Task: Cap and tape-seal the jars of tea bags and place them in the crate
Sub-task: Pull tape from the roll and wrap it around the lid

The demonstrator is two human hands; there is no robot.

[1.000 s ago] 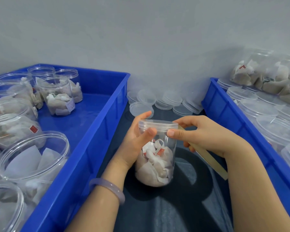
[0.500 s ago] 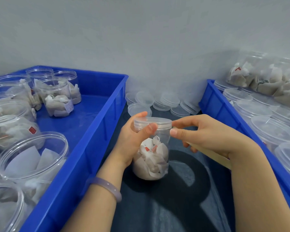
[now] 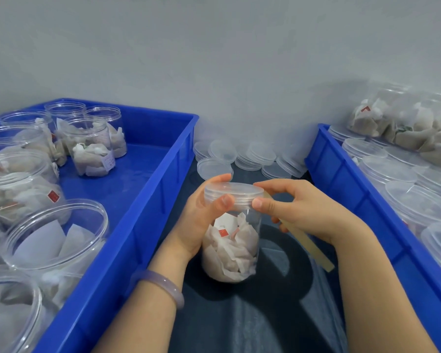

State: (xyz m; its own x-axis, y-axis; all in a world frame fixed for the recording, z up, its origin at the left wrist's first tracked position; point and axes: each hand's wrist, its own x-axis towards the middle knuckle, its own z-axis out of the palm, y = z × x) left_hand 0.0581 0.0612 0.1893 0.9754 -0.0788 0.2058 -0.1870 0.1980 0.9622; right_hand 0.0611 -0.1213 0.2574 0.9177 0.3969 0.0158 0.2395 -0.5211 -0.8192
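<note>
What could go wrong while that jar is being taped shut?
1. The loose end of the tape trails below the right hand; it might stick to the dark surface or to itself.
2. The left hand grips the jar only near its lid, so a hard pull on the tape could tip it.

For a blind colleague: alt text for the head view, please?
Two hands work a clear jar of tea bags, its lid on, between two blue crates: the left hand grips the jar, the right hand pinches a tan tape strip at the lid's rim. The left crate holds open jars, the right crate capped jars; loose lids lie by the wall.
</note>
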